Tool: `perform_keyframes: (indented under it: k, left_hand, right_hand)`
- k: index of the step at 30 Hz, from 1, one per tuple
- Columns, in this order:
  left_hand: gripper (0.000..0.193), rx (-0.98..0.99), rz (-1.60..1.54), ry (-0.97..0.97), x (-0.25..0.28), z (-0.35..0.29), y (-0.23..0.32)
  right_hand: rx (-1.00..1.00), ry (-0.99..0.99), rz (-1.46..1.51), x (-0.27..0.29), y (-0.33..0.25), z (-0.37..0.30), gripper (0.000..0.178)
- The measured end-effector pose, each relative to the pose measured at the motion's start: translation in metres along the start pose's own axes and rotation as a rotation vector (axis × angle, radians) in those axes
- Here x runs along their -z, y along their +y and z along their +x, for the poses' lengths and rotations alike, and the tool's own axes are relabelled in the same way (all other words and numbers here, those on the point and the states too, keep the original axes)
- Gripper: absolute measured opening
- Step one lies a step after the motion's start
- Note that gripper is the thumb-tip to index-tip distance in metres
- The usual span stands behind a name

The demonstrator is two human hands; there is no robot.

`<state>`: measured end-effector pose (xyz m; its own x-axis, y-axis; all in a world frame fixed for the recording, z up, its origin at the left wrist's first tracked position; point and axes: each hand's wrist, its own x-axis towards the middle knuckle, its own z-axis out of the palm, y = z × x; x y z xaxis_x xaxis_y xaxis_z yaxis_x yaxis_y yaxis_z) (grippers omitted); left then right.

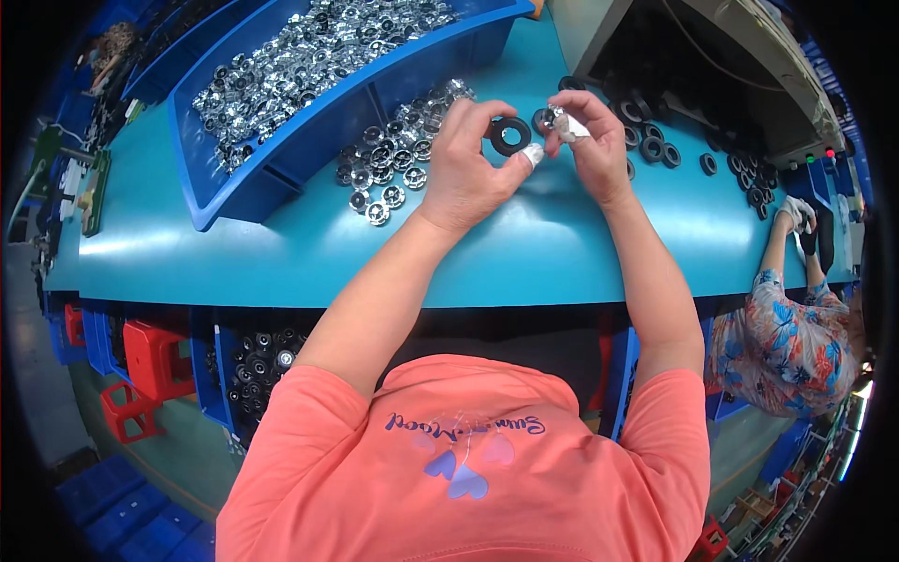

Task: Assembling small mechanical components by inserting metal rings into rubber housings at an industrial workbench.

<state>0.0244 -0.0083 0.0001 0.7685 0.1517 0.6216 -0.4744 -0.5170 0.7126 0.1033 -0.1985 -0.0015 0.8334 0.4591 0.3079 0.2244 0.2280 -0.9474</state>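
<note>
Between the thumb and fingers of my left hand (466, 169) is a small black toy-wheel tyre (497, 140), held up over the blue-green table. Just to its right, my right hand (601, 155) pinches a small chrome wheel hub (551, 117) with a dark part on it, partly hidden by the fingers. The tyre and the hub are apart. White tape wraps the thumb tips of both hands. Left of my left hand lies a heap of loose chrome wheel hubs (384, 161). More black tyres (653, 149) lie scattered to the right of my right hand.
A long blue bin (272, 183) full of chrome hubs stands at the far left. At the back right is a large pale box-like housing (749, 42) with a dark opening. A co-worker in a flowered top (787, 342) works at the right. Red stools (154, 361) stand below left.
</note>
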Motion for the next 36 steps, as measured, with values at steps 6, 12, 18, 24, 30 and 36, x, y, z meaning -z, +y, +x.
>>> perform_keyframes:
  k: [6, 12, 18, 24, 30, 36]
  left_hand:
    - [0.041, 0.157, -0.117, -0.012, -0.003, 0.007, 0.011]
    - [0.04, 0.599, -1.083, -0.13, 0.0, 0.01, -0.003]
    - [0.049, 0.554, -1.204, -0.275, 0.001, 0.008, -0.008]
    - [0.056, 0.58, -1.214, -0.322, 0.0, 0.007, -0.01]
    - [0.054, 0.541, -1.206, -0.347, -0.009, 0.011, -0.005]
    - [0.057, 0.596, -1.134, -0.273, -0.004, 0.007, -0.012]
  right_hand:
    - [0.03, -0.012, 0.049, 0.006, 0.001, 0.0, 0.045]
    - [0.007, -0.018, 0.064, -0.003, -0.007, -0.002, 0.043]
    - [0.058, -0.074, 0.093, -0.009, -0.015, -0.007, 0.042]
    - [0.047, -0.031, 0.124, -0.009, -0.022, -0.009, 0.044]
    - [0.149, 0.025, -0.087, -0.002, -0.026, -0.012, 0.039]
    - [0.126, -0.043, 0.017, -0.006, -0.034, -0.012, 0.028]
